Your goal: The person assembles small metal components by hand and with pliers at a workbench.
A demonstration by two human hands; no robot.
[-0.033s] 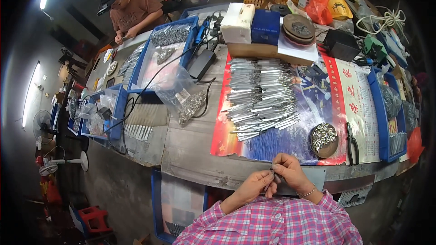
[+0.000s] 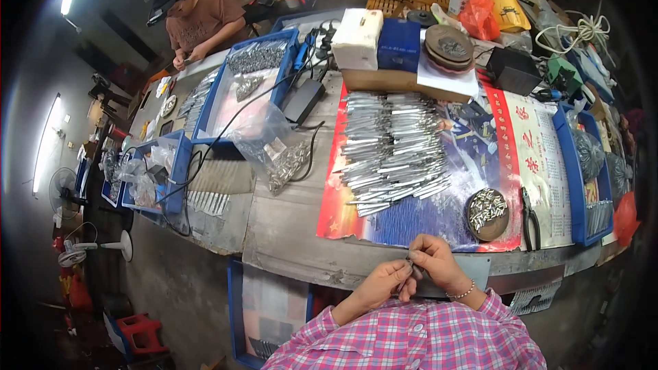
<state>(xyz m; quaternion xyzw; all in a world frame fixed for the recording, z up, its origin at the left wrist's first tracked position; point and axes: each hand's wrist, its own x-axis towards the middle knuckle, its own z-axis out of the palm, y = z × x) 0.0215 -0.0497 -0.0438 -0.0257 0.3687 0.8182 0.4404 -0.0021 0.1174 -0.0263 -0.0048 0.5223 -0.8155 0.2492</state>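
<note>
My left hand (image 2: 385, 282) and my right hand (image 2: 439, 265) meet just in front of the table's near edge. Both are closed in a pinch on a small thin metal piece (image 2: 409, 261), mostly hidden by the fingers. Beyond them, two rows of slim silvery metal rods (image 2: 394, 154) lie side by side on a colourful poster (image 2: 480, 157). A round brown dish (image 2: 489, 233) to the right of the rods holds short silvery metal tubes (image 2: 488, 207). Beside it lie black-handled pliers (image 2: 530, 219).
A blue tray (image 2: 579, 185) with bagged parts stands at the right. On the left are a blue bin (image 2: 179, 164), a bag of metal parts (image 2: 288, 164) and a black cable. Boxes (image 2: 360, 38) stand behind the rods. Across the table, a person (image 2: 205, 20) handles something small.
The view has shifted very slightly. Both hands keep the same pinch in nearly the same place, and the things on the table lie as before.
</note>
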